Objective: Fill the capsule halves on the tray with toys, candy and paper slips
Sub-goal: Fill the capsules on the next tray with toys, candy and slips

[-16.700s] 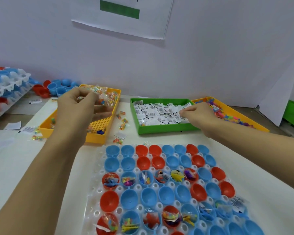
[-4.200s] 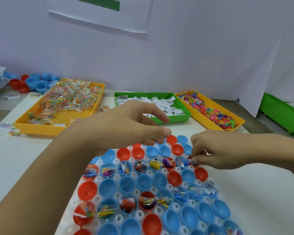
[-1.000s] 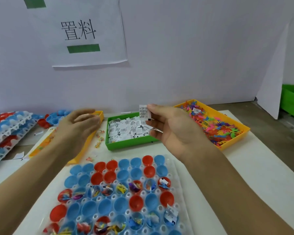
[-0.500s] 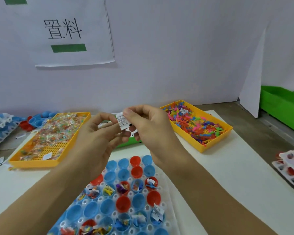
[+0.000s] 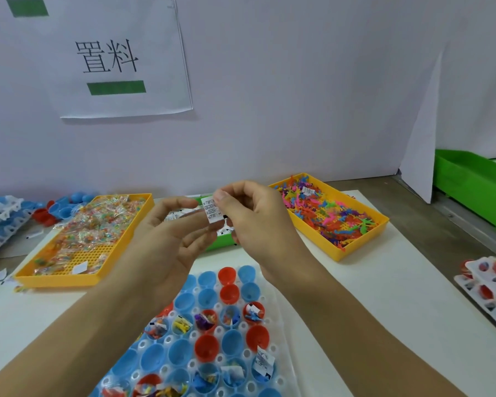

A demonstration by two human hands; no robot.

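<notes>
Capsule halves point(image 5: 206, 351), glossy round red and blue cups seated in my white perforated tray point(image 5: 281, 368) nearest me, several stuffed; above them my right hand point(image 5: 258, 222) pinching a small printed paper slip point(image 5: 211, 209), left hand point(image 5: 166, 239) loosely open beside it; beyond, yellow mesh candy bin point(image 5: 78, 279), yellow toy bin point(image 5: 364, 239).

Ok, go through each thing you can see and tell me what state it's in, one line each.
paper slip: pinched in right hand, held up.
right hand: pinching the slip.
left hand: fingers relaxed, beside the slip.
capsule tray: partly filled; far rows empty.
candy tray: over half full.
toy tray: full.
</notes>
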